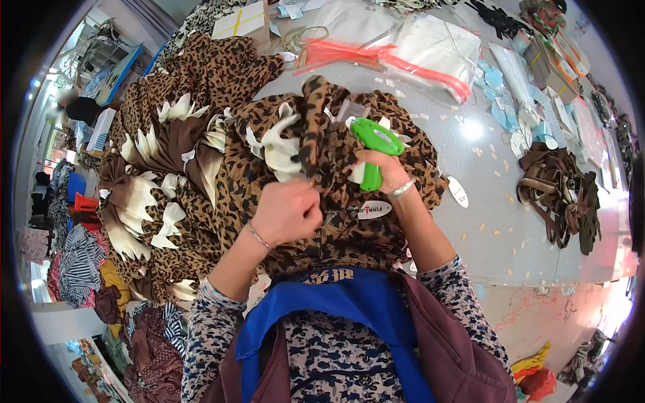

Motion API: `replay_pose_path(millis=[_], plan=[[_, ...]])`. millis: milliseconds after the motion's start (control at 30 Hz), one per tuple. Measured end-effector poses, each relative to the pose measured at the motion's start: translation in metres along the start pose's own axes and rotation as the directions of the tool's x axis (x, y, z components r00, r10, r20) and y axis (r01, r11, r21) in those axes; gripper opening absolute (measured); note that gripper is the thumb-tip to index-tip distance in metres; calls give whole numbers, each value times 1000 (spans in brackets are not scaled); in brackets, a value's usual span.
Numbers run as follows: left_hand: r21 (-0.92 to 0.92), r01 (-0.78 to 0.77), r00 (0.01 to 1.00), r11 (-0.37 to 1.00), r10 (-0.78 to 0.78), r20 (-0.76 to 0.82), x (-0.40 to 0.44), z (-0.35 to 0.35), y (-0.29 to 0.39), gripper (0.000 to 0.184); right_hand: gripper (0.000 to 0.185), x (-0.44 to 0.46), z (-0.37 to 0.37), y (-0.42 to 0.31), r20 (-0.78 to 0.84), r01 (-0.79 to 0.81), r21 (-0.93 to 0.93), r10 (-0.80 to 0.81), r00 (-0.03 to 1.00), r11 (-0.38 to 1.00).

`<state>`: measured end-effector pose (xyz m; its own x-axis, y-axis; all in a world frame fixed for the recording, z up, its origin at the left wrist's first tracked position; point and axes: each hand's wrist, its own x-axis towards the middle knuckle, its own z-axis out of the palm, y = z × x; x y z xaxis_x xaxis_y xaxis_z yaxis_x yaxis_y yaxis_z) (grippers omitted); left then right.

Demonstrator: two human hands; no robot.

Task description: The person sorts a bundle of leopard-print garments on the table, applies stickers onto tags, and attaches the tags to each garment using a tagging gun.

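A leopard-print garment (410, 144) with brown and cream patches lies bunched on the table in front of me. My left hand (287, 211) is closed on its cloth, with the fingertips partly hidden. In my right hand (386, 171) is a green tagging gun (377, 138), its handle wrapped by my fingers and its front end over the folds. A white oval hang tag (373, 210) with printed lettering rests on the cloth between my wrists. Another white tag (457, 192) sticks out at the garment's right side.
More leopard-print garments (195, 74) pile up on the left. Clear plastic bags with red edges (430, 54) lie at the back beside a white box (240, 23). Dark brown straps (554, 191) are heaped on the right, and small paper bits scatter over the grey tabletop (484, 232).
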<state>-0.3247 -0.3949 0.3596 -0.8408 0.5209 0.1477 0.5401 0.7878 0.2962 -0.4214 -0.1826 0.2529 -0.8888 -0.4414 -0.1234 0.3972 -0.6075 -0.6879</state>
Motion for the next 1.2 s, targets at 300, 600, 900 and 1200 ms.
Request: replay_pose_path(millis=[300,600,900,1200], plan=[[-325,-53,981,944,-11,-192,98,7,-40,10,44,-33,3,34,-104,-87,-58,81,991,995],[384,98,995,918,-96,-26,82,41,-62,26,55,-58,6,59,-202,34,-89,-52,978,995],[191,91,976,977,-126,177,73,51,-85,20,65,-62,18,64,12,265,-517,-302,953,814],[60,110,984,992,-117,136,44,48,-87,12,61,-78,40,71,141,240,-607,-195,971,757]])
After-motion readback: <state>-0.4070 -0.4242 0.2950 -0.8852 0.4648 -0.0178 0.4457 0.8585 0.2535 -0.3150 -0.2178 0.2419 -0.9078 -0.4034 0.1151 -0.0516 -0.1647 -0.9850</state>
